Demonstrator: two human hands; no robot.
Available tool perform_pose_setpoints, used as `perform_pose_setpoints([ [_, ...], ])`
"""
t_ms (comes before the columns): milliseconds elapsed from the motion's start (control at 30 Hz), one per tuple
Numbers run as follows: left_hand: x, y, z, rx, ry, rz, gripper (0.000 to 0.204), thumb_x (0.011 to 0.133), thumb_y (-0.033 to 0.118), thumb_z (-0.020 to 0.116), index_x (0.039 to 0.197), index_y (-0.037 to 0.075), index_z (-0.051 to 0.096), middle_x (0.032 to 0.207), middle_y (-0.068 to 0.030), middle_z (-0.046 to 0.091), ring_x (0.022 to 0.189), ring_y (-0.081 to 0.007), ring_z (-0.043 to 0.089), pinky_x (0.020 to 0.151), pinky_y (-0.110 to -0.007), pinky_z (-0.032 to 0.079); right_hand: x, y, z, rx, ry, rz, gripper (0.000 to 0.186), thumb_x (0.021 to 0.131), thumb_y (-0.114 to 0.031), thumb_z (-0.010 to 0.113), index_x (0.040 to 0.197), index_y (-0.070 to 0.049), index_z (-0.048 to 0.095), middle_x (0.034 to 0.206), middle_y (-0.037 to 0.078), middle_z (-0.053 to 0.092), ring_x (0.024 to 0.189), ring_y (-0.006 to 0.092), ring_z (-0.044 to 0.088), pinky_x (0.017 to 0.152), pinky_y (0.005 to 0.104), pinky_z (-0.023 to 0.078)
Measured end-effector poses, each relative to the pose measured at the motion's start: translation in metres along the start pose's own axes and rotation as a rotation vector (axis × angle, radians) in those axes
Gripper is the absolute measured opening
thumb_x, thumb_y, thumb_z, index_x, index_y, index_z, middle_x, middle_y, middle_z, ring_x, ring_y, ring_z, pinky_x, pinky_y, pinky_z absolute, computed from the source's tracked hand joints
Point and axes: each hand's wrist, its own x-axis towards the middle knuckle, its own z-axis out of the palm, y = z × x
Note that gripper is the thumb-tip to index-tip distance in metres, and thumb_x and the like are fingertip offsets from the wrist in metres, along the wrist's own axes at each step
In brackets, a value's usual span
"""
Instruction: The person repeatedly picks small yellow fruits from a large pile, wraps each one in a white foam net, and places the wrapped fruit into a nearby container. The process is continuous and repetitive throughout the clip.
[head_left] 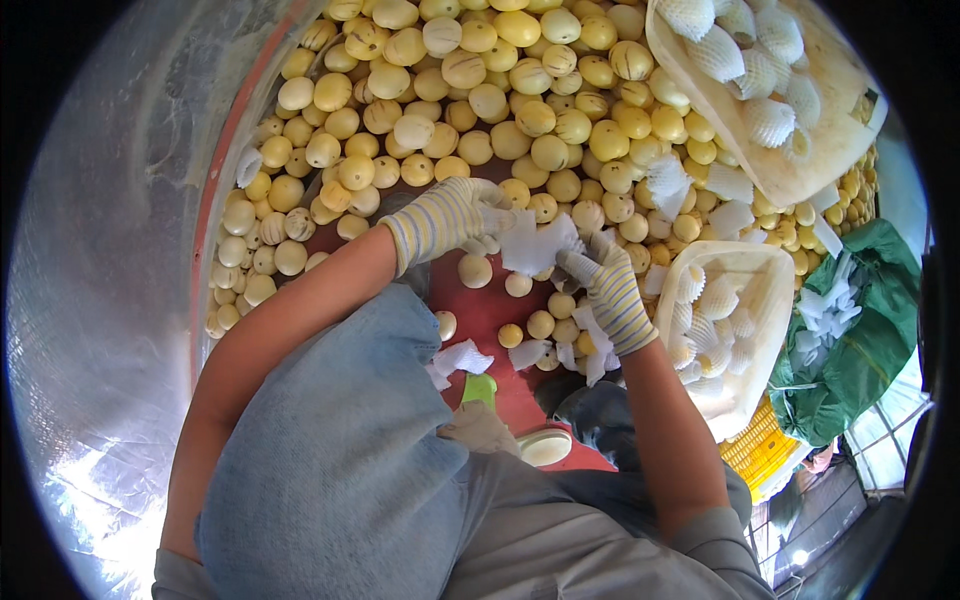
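Note:
Between my two hands is a white foam net sleeve [530, 243]. My left hand [460, 215], in a striped knit glove, has its fingers closed on the sleeve's left side. My right hand [604, 285], gloved alike, pinches near its right end. No fruit shows in the sleeve. Just below it lie a few loose pale yellow melons [475, 270] on the red floor [490, 315]. Ahead spreads a big heap of round yellow pepino melons [510, 110], some with dark stripes.
To the right, a whitish tub [762, 385] holds sleeved fruit; another tub [800, 165] stands at the far right. Beyond are a green sack [865, 345] of foam sleeves and a yellow crate [757, 450]. Loose sleeves [462, 357] lie near my legs. Clear plastic sheeting [120, 250] borders the left.

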Motion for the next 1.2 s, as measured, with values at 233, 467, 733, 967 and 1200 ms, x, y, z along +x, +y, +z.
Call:
perform_pose_setpoints([
  [233,0.005,-0.006,-0.005,0.091,-0.214,-0.001,0.055,0.087,0.04,0.074,0.123,0.001,0.06,0.106,-0.009,0.068,0.093,-0.0157,0.067,0.076,-0.03,0.058,-0.01,-0.026,0.029,0.147,-0.156,-0.031,0.035,0.084,-0.012,0.069,0.114,0.003,0.06,0.095,0.007,0.066,0.075,0.0106,0.062,0.064,0.0241,0.05],
  [467,0.007,-0.019,0.012,0.037,0.007,0.063,0.046,0.085,0.019,0.072,0.124,-0.003,0.06,0.096,-0.0086,0.069,0.082,-0.0155,0.067,0.074,-0.03,0.056,-0.006,-0.004,0.013,0.256,0.069,-0.155,0.032,0.087,-0.008,0.067,0.115,0.005,0.059,0.092,0.008,0.067,0.079,0.0143,0.065,0.072,0.0272,0.053],
  [733,0.003,-0.011,0.004,0.577,-0.15,-0.001,0.052,0.083,0.018,0.075,0.13,0.005,0.057,0.101,-0.0099,0.068,0.092,-0.0194,0.065,0.08,-0.03,0.054,-0.008,-0.005,0.005,0.217,0.119,-0.181,0.033,0.087,-0.014,0.066,0.113,0.004,0.058,0.096,0.01,0.068,0.084,0.0158,0.066,0.073,0.0288,0.054],
  [967,0.004,-0.009,0.011,-0.196,-0.14,0.113,0.052,0.085,0.013,0.074,0.13,-0.004,0.053,0.107,-0.0112,0.067,0.09,-0.0171,0.064,0.08,-0.031,0.055,-0.009,0.004,0.021,0.28,0.081,-0.162,0.032,0.084,-0.006,0.064,0.115,0.002,0.059,0.102,0.01,0.067,0.089,0.0163,0.066,0.077,0.0281,0.053],
  [1200,0.008,-0.021,0.003,0.275,-0.012,0.068,0.05,0.086,0.013,0.072,0.129,-0.006,0.055,0.118,-0.0185,0.067,0.113,-0.0249,0.063,0.095,-0.035,0.052,0.0,0.02,0.061,-0.036,0.068,-0.097,0.03,0.088,-0.016,0.064,0.111,0.002,0.058,0.088,0.01,0.068,0.075,0.0185,0.065,0.065,0.0326,0.052],
])
